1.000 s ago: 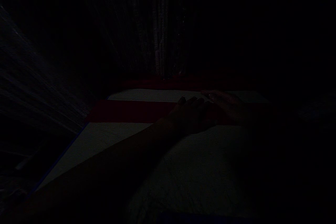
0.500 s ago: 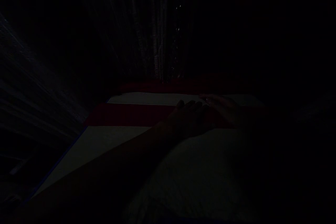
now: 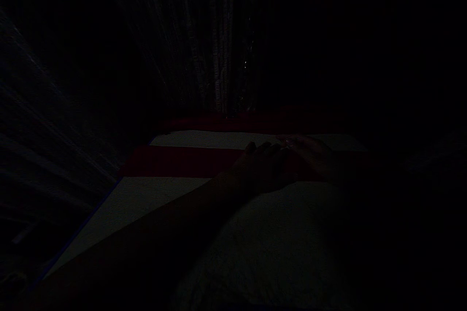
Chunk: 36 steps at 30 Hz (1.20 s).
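Observation:
The scene is very dark. My left hand (image 3: 264,167) lies flat, fingers stretched forward, on a pale cloth (image 3: 153,194) with a dark red band (image 3: 175,161) across it. My right hand (image 3: 310,151) lies just to its right, fingers pointing left and laid on the same red band, with a ring faintly glinting. The two hands touch or nearly touch at the fingertips. Neither hand visibly holds anything.
A second red band (image 3: 226,122) runs along the far edge of the cloth. A blue edge (image 3: 83,226) borders the cloth on the left. Behind hangs a dim streaked curtain or wall (image 3: 215,58). The right side is black.
Both hands stay on the red band; the right hand has slid slightly closer to the left. The view has shifted down a little.

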Motion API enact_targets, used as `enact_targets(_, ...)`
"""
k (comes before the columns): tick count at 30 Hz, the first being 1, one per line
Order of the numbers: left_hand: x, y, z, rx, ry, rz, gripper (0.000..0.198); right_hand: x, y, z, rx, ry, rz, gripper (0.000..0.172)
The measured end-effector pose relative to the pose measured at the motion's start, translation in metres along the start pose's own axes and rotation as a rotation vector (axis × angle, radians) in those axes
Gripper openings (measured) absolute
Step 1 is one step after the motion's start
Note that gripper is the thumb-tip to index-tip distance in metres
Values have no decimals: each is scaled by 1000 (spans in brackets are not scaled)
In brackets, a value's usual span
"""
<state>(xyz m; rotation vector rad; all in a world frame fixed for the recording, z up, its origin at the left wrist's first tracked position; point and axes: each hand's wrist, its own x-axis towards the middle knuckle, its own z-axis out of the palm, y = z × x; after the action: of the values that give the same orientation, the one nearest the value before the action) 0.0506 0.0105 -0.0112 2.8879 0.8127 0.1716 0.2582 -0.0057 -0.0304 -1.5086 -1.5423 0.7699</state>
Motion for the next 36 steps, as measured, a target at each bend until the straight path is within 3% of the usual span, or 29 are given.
enact_targets(13, 2, 0, 0, 15, 7, -3, 80, 0, -3, -3, -32, -18, -16, 59)
enact_targets(36, 2, 1, 0, 11, 2, -9, 83, 1, -1, -1, 3, -11, -23, 50)
